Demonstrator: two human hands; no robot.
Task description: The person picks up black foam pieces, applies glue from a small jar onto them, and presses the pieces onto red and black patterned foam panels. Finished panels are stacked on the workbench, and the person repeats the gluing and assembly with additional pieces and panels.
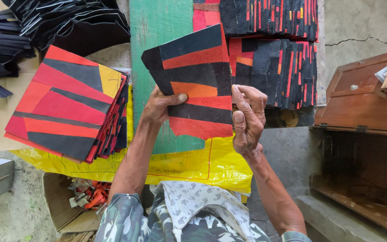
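Observation:
I hold up a patchwork piece made of black, red and orange strips, tilted slightly. My left hand grips its left edge, thumb on the front. My right hand pinches its right edge near the bottom. The piece hangs above a green board and a yellow plastic sheet.
A stack of similar red, black and yellow patchwork pieces lies to the left. More stacked pieces sit fanned out at the upper right. Black material is piled upper left. A wooden box stands right; a cardboard box of scraps below.

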